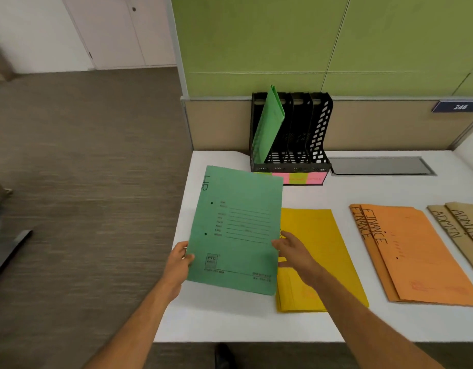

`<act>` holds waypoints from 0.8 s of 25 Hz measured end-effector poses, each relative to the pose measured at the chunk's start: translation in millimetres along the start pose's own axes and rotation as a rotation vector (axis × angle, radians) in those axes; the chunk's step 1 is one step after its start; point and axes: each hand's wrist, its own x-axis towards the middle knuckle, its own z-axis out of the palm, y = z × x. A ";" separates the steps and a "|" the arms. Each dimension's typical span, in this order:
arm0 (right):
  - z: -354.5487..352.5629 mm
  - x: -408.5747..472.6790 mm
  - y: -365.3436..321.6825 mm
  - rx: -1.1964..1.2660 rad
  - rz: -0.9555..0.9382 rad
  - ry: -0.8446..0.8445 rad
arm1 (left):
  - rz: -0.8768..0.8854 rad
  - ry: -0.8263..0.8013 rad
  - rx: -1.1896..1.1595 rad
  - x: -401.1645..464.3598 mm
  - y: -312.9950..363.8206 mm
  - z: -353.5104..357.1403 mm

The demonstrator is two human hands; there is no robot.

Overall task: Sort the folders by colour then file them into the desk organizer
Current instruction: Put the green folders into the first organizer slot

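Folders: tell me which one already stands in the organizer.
The light green folder, leaning in the leftmost slot of the black desk organizer. The darker green folder is held in both hands; the yellow, orange and brown ones lie flat on the desk.
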 end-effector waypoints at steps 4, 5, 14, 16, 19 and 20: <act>-2.6 20.9 -19.5 0.027 -0.063 0.061 | 0.020 -0.109 -0.036 35.8 20.4 2.5; -4.8 22.2 -24.7 0.046 -0.074 0.036 | 0.023 -0.143 -0.029 41.3 23.9 5.1; -17.2 36.0 -122.0 -0.108 -0.412 0.167 | 0.145 -0.289 0.256 103.1 67.9 48.3; -18.8 46.7 -147.8 -0.161 -0.500 0.291 | 0.203 -0.261 0.492 120.3 73.1 53.2; -19.1 72.2 -184.3 -0.288 -0.607 0.460 | 0.233 -0.284 0.820 148.9 79.8 54.9; -20.6 83.4 -195.1 -0.336 -0.635 0.507 | 0.234 -0.299 0.900 158.6 81.5 56.4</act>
